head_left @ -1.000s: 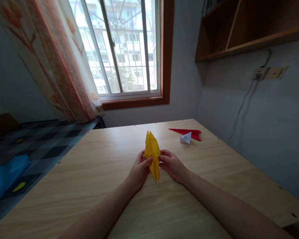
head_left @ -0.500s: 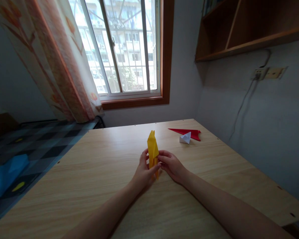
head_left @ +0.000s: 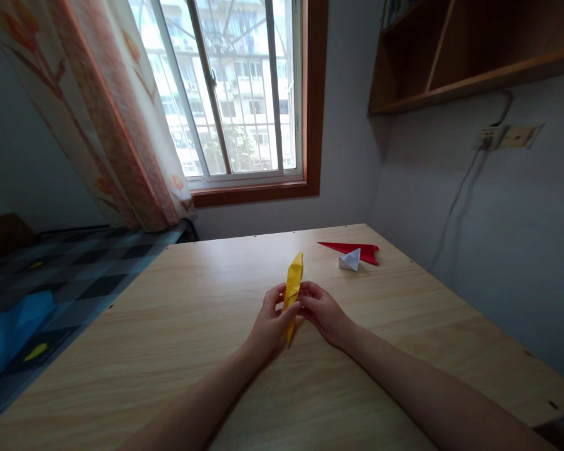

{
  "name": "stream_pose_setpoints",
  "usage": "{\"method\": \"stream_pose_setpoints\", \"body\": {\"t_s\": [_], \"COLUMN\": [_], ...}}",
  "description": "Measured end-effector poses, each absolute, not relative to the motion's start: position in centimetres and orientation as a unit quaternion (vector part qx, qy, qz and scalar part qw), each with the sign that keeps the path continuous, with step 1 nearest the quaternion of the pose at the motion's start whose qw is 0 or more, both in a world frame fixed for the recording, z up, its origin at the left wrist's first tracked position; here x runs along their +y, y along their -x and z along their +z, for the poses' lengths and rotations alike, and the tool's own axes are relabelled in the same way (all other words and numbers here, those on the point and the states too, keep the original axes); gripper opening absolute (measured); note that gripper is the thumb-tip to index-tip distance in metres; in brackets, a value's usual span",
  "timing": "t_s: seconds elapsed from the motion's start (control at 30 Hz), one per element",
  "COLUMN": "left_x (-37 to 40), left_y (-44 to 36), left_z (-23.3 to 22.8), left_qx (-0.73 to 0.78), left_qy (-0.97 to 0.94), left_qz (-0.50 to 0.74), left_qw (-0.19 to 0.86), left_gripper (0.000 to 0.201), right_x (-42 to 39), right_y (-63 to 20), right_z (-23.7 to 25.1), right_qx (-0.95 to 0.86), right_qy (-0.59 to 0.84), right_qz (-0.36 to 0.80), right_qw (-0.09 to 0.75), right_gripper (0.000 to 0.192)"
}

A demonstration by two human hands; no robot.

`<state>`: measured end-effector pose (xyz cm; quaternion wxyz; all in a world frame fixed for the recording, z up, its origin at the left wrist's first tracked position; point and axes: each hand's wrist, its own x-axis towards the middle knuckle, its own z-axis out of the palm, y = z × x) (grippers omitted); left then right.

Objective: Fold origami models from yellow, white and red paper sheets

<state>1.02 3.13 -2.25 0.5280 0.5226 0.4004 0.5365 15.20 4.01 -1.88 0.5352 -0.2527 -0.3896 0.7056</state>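
A folded piece of yellow paper stands near upright between my hands, over the middle of the table. My left hand pinches its lower part, with the thumb in front and the fingers behind. On the other side, the fingers of my right hand are closed at the paper's right edge, partly hidden behind it. Farther back on the right lie a small white folded paper and a long, pointed red folded paper, the white one in front of the red.
The pale wooden table reaches toward a window. A checked cloth with blue material lies to the left. Above the right side hangs a wooden shelf; a cable runs down the wall.
The yellow paper has turned and now leans with its top to the right, showing a narrower side. Both hands stay in nearly the same place.
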Motion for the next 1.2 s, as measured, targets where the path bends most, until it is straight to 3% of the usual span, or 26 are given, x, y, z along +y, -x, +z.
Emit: {"method": "stream_pose_setpoints", "body": {"t_s": [0.47, 0.63, 0.9, 1.2], "left_x": [3.1, 3.1, 3.2, 3.1], "left_y": [-0.7, -0.5, -0.2, 0.1], "left_z": [-1.4, -0.9, -0.7, -0.8], "left_qx": [0.392, 0.410, 0.416, 0.433], "left_qy": [-0.473, -0.487, -0.475, -0.493], "left_qz": [0.571, 0.571, 0.599, 0.610], "left_qw": [0.545, 0.519, 0.494, 0.444], "left_gripper": [0.033, 0.026, 0.032, 0.032], "right_x": [4.1, 4.0, 4.1, 4.2], "right_y": [-15.7, -15.6, -15.8, -16.0], "right_z": [-1.9, -1.9, -1.7, -1.5], "right_qx": [-0.405, -0.482, -0.509, -0.415], "right_qy": [0.273, 0.296, 0.323, 0.354], "right_qz": [0.672, 0.596, 0.524, 0.578], "right_qw": [0.556, 0.569, 0.602, 0.607], "right_gripper": [0.029, 0.027, 0.025, 0.026]}}
